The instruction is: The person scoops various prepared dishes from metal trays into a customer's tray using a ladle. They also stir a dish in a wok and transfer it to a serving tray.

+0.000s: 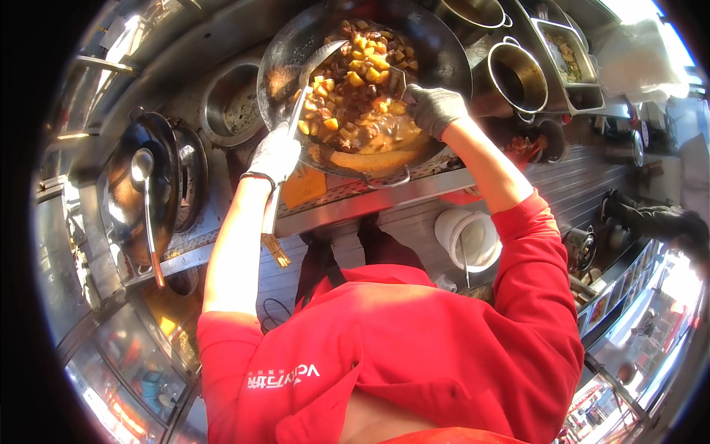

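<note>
A large dark wok point(444, 50) holds a brown stew point(366, 105) of potato chunks and what looks like meat in sauce. My left hand point(275, 155), in a pale glove, grips the long metal handle of a ladle point(324, 54). The ladle's bowl rests at the stew's left edge, and its wooden handle end point(275, 251) sticks out below my wrist. In a greyish glove, my right hand point(438, 110) is closed around a metal utensil point(397, 80), perhaps a turner. That utensil reaches into the right side of the stew; its far end is partly hidden by the food.
Left of the wok sit a metal basin point(213, 108) and a second wok point(119, 194) with a spoon point(145, 188) across it. Metal pots point(518, 77) and food trays point(577, 61) stand to the right. A white bucket point(452, 233) is on the floor below the stove edge point(344, 210).
</note>
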### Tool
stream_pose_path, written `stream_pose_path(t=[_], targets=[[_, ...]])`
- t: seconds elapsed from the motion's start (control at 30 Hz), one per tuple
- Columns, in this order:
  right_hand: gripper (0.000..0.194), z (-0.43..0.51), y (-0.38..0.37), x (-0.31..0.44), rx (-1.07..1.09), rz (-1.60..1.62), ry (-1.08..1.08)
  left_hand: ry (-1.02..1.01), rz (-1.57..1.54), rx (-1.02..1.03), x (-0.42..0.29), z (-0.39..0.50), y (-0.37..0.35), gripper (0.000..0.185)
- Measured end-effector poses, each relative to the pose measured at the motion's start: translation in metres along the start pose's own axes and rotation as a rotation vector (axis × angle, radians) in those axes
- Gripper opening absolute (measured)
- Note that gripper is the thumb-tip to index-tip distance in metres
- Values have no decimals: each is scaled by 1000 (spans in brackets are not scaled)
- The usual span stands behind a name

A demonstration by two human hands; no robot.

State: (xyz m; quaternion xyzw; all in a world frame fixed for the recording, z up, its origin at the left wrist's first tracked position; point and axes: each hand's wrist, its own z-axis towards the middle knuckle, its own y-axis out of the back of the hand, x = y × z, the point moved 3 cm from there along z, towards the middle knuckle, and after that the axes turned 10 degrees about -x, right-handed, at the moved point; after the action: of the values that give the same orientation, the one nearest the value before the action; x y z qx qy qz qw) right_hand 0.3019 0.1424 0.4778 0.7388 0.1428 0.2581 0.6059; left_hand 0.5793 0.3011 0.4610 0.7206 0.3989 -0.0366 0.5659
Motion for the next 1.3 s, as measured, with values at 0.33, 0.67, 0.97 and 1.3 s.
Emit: stream_pose_path(t=[0.33,0.67,0.97,1.3], targets=[[20,-84,102,-72,-12,-358,21,-133,295,-217,31,-85,60,51],[28,-66,31,1,80,-298,190,-331,699,-165,22,-104,97,48],[34,-143,108,-7,-7,-662,415,-466,1170,59,23,-107,106,56],[34,-127,73,-14,36,-454,190,-454,1031,-20,22,-81,60,54]])
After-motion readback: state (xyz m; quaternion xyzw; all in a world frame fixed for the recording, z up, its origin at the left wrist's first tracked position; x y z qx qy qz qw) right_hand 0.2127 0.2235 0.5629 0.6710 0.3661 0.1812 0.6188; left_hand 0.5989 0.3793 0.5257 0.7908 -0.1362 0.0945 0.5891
